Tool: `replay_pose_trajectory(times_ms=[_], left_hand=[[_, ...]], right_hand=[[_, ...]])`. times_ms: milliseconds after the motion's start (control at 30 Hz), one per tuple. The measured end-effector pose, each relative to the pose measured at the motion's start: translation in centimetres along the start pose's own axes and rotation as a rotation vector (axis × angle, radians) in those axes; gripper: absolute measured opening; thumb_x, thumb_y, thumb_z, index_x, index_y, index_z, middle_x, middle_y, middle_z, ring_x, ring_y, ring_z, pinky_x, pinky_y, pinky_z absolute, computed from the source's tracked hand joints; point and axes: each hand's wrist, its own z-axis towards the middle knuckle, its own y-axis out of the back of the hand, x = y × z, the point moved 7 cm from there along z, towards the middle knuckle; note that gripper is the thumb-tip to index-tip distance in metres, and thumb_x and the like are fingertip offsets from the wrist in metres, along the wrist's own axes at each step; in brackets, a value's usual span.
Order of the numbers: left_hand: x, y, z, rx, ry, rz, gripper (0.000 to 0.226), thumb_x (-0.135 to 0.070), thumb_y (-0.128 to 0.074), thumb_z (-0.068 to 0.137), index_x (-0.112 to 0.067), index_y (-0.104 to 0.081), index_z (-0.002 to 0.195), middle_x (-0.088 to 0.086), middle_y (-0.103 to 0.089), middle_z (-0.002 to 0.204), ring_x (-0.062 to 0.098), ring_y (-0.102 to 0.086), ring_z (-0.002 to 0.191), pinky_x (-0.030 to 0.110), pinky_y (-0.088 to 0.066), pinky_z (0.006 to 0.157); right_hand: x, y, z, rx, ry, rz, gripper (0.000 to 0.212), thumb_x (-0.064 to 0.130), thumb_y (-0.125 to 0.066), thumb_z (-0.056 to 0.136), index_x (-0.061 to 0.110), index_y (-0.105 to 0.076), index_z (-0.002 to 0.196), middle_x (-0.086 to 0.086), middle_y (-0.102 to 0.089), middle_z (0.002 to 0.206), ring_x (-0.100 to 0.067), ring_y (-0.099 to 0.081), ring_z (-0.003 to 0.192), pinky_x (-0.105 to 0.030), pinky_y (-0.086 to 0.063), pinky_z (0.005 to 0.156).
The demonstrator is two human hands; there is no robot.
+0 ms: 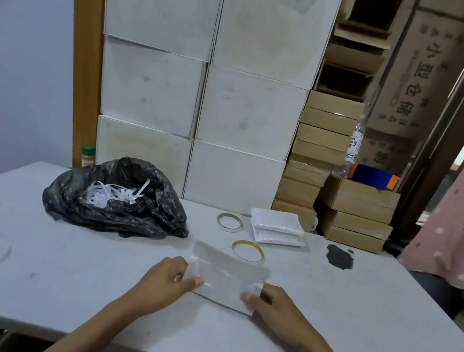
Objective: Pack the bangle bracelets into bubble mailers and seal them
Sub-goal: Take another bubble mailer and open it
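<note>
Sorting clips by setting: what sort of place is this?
Probably a small packing or stock room: stacked white boxes and cardboard cartons behind a work table, where both hands hold a bubble mailer beside loose bangles.

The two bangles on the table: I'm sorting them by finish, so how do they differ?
The nearer bangle is gold-toned; the farther bangle looks silvery grey. The gold one lies just beyond the held mailer; the silver one lies beside the stack of mailers. Both lie flat, unpacked.
</note>
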Motion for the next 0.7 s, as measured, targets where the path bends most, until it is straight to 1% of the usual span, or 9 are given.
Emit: replay_pose_trajectory(times_ms=[100, 167, 200, 267, 333, 433, 533, 600, 700], left_hand=[[-0.8, -0.2, 0.0, 0.023, -0.008, -0.167, 0.018, -0.034, -0.068, 0.083, -0.016, -0.067, 0.08, -0.001, -0.063, 0.091, 0.01, -0.062, 0.084, 0.021, -0.047, 0.077], [-1.1, -0.2, -0.1, 0.026, 0.036, -0.239, 0.019, -0.034, -0.067, 0.086, -0.023, -0.064, 0.07, -0.012, -0.064, 0.076, 0.003, -0.06, 0.068, 0.013, -0.044, 0.066], [-1.0, -0.2, 0.0, 0.026, 0.063, -0.234, 0.033, -0.038, -0.065, 0.088, -0.024, -0.054, 0.059, -0.014, -0.056, 0.061, 0.002, -0.051, 0.054, 0.013, -0.038, 0.057], [-0.6, -0.1, 0.7, 0.008, 0.093, -0.154, 0.046, -0.045, -0.061, 0.089, -0.019, -0.039, 0.058, -0.011, -0.038, 0.054, 0.006, -0.035, 0.05, 0.022, -0.028, 0.053], [-0.4, -0.1, 1.4, 0.018, 0.113, -0.071, 0.041, -0.042, -0.064, 0.086, -0.012, -0.047, 0.063, -0.006, -0.046, 0.058, 0.009, -0.04, 0.053, 0.028, -0.031, 0.055], [-0.3, -0.5, 1.9, 0.035, 0.148, -0.096, 0.017, -0.03, -0.071, 0.078, -0.021, -0.058, 0.077, -0.008, -0.063, 0.072, 0.013, -0.058, 0.064, 0.029, -0.045, 0.059], [0.1, -0.4, 2.1, 0.052, 0.215, -0.286, 0.032, -0.015, -0.075, 0.077, -0.031, -0.057, 0.098, 0.003, -0.072, 0.093, 0.023, -0.069, 0.084, 0.038, -0.055, 0.069], [0.6, 0.1, 2.7, 0.049, 0.216, -0.298, 0.026, -0.012, -0.071, 0.081, -0.028, -0.06, 0.098, 0.004, -0.071, 0.091, 0.019, -0.068, 0.081, 0.038, -0.054, 0.074], [0.4, 0.8, 3.0, 0.054, 0.16, -0.21, 0.02, -0.017, -0.069, 0.083, -0.035, -0.06, 0.086, 0.002, -0.067, 0.09, 0.011, -0.061, 0.071, 0.028, -0.047, 0.068]], right_hand=[[-0.6, 0.5, 0.7, -0.126, -0.026, 0.012, 0.021, 0.031, -0.066, 0.087, 0.023, -0.062, 0.068, 0.009, -0.052, 0.066, -0.008, -0.045, 0.062, -0.021, -0.037, 0.064], [-0.4, 0.4, 1.2, -0.153, -0.049, 0.036, 0.018, 0.018, -0.067, 0.083, 0.026, -0.068, 0.067, 0.011, -0.06, 0.063, -0.005, -0.053, 0.06, -0.016, -0.041, 0.06], [0.0, 0.3, 1.3, -0.174, -0.059, 0.053, 0.015, 0.013, -0.068, 0.081, 0.025, -0.07, 0.072, 0.011, -0.065, 0.065, -0.005, -0.057, 0.062, -0.016, -0.044, 0.06], [0.1, 0.6, 1.7, -0.206, -0.083, 0.134, 0.014, 0.013, -0.07, 0.08, 0.022, -0.072, 0.09, 0.008, -0.072, 0.077, -0.011, -0.066, 0.072, -0.021, -0.05, 0.067], [0.2, 1.0, 2.0, -0.21, -0.106, 0.239, 0.025, 0.024, -0.076, 0.083, 0.024, -0.069, 0.107, 0.003, -0.074, 0.09, -0.016, -0.069, 0.088, -0.027, -0.053, 0.078], [0.8, 2.2, 3.2, -0.19, -0.097, 0.008, 0.03, 0.032, -0.083, 0.073, 0.025, -0.069, 0.099, 0.004, -0.07, 0.087, -0.016, -0.067, 0.085, -0.032, -0.055, 0.08], [1.0, 2.0, 4.4, -0.178, -0.116, -0.146, 0.027, 0.023, -0.085, 0.066, 0.021, -0.064, 0.082, 0.003, -0.066, 0.085, -0.012, -0.062, 0.074, -0.029, -0.05, 0.071], [1.1, 1.8, 5.0, -0.175, -0.137, -0.199, 0.027, 0.022, -0.084, 0.067, 0.021, -0.059, 0.077, 0.003, -0.063, 0.082, -0.012, -0.058, 0.071, -0.026, -0.046, 0.065], [2.0, 1.6, 5.0, -0.17, -0.104, -0.299, 0.024, 0.026, -0.077, 0.071, 0.022, -0.053, 0.075, 0.007, -0.059, 0.077, -0.011, -0.053, 0.068, -0.025, -0.04, 0.06]])
